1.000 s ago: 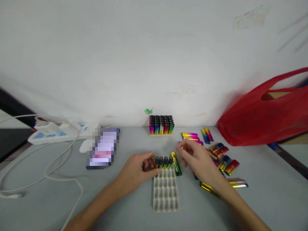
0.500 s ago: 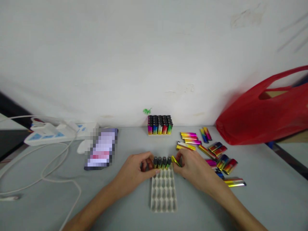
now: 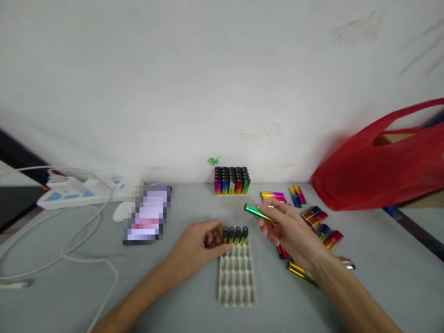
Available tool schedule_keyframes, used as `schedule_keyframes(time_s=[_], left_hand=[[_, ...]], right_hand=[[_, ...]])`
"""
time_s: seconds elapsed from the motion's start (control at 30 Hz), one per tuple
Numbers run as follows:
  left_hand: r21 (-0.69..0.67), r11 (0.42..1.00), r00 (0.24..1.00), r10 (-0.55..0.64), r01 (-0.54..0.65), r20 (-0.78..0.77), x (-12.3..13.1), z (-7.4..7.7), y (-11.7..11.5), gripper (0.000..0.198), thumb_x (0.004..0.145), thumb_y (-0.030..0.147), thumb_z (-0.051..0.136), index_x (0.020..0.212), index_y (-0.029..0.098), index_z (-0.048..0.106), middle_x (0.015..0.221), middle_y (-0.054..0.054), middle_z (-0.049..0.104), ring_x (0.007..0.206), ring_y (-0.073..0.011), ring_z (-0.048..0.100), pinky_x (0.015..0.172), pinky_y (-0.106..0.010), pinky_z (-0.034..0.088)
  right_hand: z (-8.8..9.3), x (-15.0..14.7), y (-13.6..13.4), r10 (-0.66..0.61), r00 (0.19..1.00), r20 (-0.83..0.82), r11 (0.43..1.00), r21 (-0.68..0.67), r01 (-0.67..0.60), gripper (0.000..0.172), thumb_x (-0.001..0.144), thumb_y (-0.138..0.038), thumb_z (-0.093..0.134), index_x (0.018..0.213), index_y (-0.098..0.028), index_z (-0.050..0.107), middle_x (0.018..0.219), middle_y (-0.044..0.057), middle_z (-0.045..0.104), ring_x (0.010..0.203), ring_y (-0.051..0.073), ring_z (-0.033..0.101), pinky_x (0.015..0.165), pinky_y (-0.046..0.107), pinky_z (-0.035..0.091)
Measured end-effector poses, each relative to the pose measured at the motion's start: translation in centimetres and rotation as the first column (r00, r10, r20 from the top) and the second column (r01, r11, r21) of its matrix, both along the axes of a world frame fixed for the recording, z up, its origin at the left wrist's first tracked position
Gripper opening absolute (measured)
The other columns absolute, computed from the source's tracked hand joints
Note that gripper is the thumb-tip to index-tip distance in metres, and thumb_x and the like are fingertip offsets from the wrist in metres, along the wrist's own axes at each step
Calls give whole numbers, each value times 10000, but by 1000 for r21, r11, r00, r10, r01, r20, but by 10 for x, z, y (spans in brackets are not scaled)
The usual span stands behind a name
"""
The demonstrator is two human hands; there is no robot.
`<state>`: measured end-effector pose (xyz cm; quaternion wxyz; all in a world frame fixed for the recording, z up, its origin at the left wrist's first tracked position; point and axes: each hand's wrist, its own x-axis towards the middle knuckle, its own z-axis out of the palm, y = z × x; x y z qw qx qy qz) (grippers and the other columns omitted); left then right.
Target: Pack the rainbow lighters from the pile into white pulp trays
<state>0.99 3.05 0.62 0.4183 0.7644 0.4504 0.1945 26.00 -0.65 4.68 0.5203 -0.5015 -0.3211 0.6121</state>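
Note:
In the head view, my right hand (image 3: 286, 226) pinches a shiny green-to-yellow lighter (image 3: 258, 212) by its yellow end. It is above the table, right of the white tray, with the green end pointing left. The tray (image 3: 237, 277) has rows of hollows. In its far row stand several black-topped lighters (image 3: 236, 236), side by side and leaning slightly. My left hand (image 3: 201, 243) is curled at the tray's far left corner, its thumb along the front of that row and its fingers beside the leftmost lighter. Part of its grip is hidden.
A full block of upright lighters (image 3: 231, 181) stands by the wall. Loose metallic lighters (image 3: 322, 231) lie on the right, partly behind my right hand. A red bag (image 3: 378, 162) sits at the far right. A phone (image 3: 147, 215), power strip (image 3: 83, 194) and white cables (image 3: 64, 245) are on the left.
My right hand has moved up and right, away from the tray's far right corner. The lighter in it now shows its green end. My left hand and the tray are nearly still.

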Motion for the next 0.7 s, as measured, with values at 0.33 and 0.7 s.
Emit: schedule_keyframes(time_s=[0.33, 0.7], left_hand=[[25, 1000, 997, -5, 7, -72, 0, 2, -1, 322, 855, 457, 857, 777, 187, 701, 641, 66, 587, 590, -134, 499, 570, -267, 330], [15, 1000, 997, 10, -9, -81, 1, 5, -2, 349, 869, 463, 856, 752, 191, 672, 639, 67, 583, 594, -140, 496, 579, -268, 327]], right_hand=[[5, -2, -2, 134, 927, -351, 991, 44, -126, 305, 810, -265, 977, 1027, -153, 795, 949, 55, 790, 772, 115, 709, 575, 176, 523], [3, -9, -8, 128, 932, -340, 992, 40, -122, 385, 866, -304, 937, 1164, -201, 716, 767, -38, 630, 596, 74, 483, 510, 175, 355]])
